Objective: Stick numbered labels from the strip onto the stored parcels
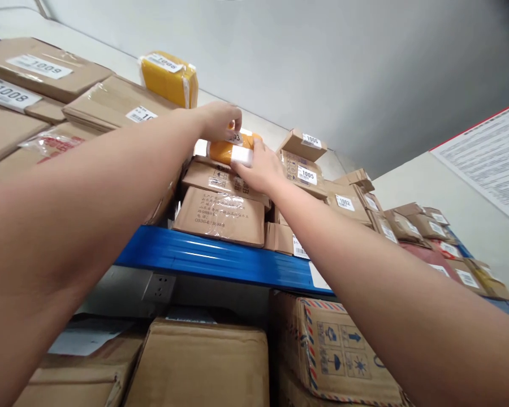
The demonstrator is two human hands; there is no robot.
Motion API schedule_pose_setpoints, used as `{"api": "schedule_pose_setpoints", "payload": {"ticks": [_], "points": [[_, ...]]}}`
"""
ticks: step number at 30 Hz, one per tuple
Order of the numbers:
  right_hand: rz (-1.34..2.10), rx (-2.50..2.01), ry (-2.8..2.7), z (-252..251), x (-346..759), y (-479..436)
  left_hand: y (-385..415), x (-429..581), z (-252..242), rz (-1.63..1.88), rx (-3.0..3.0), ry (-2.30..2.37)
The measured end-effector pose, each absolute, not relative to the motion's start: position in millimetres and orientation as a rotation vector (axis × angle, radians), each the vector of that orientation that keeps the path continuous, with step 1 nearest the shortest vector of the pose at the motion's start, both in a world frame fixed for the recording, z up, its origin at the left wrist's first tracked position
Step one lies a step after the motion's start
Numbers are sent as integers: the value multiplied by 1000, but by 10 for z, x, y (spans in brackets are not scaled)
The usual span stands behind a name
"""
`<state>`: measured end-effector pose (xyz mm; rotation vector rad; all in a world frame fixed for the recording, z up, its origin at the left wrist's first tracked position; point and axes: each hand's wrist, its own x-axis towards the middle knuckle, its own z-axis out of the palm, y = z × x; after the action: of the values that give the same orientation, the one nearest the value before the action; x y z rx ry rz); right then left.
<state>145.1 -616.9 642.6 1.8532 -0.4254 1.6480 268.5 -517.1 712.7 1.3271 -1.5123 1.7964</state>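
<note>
On top of stacked cartons on the upper shelf lies an orange plastic-wrapped package (pixel 221 151) with white labels, one showing digits ending in 03. My left hand (pixel 218 120) curls its fingers over the package's upper left side, by that label; its fingertips are partly hidden. Around the package's right end my right hand (pixel 263 168) is closed, thumb at the front near a white patch. Directly beneath are a flat carton (pixel 220 180) and a printed carton (pixel 218 217). Both forearms reach up from the lower corners.
A blue shelf beam (pixel 220 261) runs below the cartons. A yellow package (pixel 165 79) sits atop the left stack, beside a carton labelled 1009 (pixel 80 73). Rightward stand cartons labelled 1005 (pixel 292 169) and 1002 (pixel 343 212). Larger boxes (pixel 199 362) fill the lower level.
</note>
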Motion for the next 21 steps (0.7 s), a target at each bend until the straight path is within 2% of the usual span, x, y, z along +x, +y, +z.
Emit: {"api": "schedule_pose_setpoints", "payload": {"ticks": [10, 21], "points": [[1621, 1871, -449, 6443, 1442, -6143, -5182, 2614, 7107, 1885, 1349, -1532], [1644, 1858, -440, 6535, 1462, -6089, -5150, 2752, 7127, 1576, 1370, -1506]]}}
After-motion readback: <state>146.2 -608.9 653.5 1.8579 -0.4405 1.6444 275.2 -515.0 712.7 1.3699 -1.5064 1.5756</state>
